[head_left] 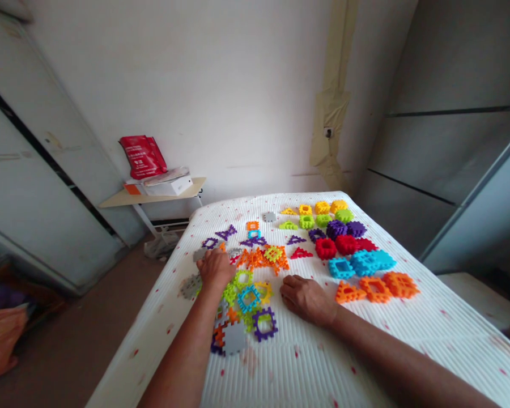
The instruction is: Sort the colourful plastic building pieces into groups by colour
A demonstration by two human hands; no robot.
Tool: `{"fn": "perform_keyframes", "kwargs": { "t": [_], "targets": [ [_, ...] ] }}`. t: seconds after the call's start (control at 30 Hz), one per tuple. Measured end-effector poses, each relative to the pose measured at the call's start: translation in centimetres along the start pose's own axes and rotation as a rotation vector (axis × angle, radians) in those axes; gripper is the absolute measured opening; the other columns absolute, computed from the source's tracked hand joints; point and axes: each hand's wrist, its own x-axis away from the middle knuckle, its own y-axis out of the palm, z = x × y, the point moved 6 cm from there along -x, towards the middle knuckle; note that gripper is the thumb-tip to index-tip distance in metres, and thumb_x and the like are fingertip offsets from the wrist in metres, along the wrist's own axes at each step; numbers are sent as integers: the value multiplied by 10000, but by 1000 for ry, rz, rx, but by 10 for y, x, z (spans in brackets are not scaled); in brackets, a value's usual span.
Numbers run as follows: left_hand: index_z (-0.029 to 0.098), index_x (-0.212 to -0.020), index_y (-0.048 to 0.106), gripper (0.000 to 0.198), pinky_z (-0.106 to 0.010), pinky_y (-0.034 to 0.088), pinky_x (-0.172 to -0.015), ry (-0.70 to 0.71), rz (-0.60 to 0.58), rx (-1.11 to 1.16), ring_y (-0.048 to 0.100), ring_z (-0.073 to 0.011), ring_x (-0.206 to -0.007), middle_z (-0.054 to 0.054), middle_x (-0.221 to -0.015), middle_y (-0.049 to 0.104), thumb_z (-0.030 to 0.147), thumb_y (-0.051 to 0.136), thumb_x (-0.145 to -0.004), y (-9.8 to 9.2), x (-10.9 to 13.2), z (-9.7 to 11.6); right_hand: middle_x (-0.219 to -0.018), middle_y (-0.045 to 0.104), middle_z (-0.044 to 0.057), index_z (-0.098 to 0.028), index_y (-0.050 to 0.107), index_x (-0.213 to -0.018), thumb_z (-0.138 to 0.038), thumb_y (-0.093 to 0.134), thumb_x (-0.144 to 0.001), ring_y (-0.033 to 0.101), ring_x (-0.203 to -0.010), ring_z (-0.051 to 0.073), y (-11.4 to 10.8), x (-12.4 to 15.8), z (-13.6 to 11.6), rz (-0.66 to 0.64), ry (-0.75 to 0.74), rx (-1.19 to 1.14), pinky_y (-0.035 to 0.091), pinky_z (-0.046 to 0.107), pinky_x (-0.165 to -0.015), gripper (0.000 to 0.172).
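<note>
My left hand (216, 268) reaches in among loose plastic interlocking building pieces on the left side, its fingers bent downward. An orange building piece (222, 246) pokes out at the fingertips; the grip itself is mostly hidden by the back of the hand. Close by lie grey pieces (190, 286) and a purple square piece (209, 243). Below the hand spreads a mixed heap with a blue frame piece (249, 298), a purple frame piece (264, 324) and a grey square (234, 338). My right hand (308, 299) rests on the white sheet with fingers curled in, nothing showing in them.
At right, pieces stand sorted by colour: yellow (322, 207), green (323, 221), purple (336, 229), red (346, 245), blue (372, 262) and orange (399, 284). Orange pieces (255, 259) lie mid-bed. A side table (123, 198) holds a red bag (142, 157) and a white box (174, 186).
</note>
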Motion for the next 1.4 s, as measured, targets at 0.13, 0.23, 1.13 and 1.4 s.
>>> {"fn": "perform_keyframes", "kwargs": {
  "t": [0.13,0.23,1.13,1.4],
  "targets": [
    [189,-808,668,206,-410,425,-755,6,32,-18,542,-303,-989,-139,-1012,632,229,476,-743,-17,11,-4,-861,579,50,-172,549,-805,-187,396,-906,552,-800,150,0,0,1,-18,3,-29,439,250,-691,184],
    [196,-840,652,232,-355,430,-682,-3,2,-6,604,-262,-850,-124,-900,656,240,432,-782,-23,22,-7,-855,578,54,-168,548,-801,-191,379,-914,550,-784,149,0,0,1,-17,4,-34,439,253,-683,205],
    [215,-796,562,47,-234,445,-658,252,41,707,618,-134,-686,5,-766,672,199,547,-755,10,89,60,-921,648,118,-155,592,-967,-183,392,-924,601,-825,201,-30,-7,-10,326,-23,-105,510,311,-692,207],
    [222,-774,573,36,-225,437,-617,233,7,745,617,-128,-634,17,-699,667,213,559,-742,11,91,64,-886,643,94,-168,570,-980,-150,457,-887,605,-815,192,-28,-10,-12,272,4,-150,497,291,-692,147]
  ]
}}
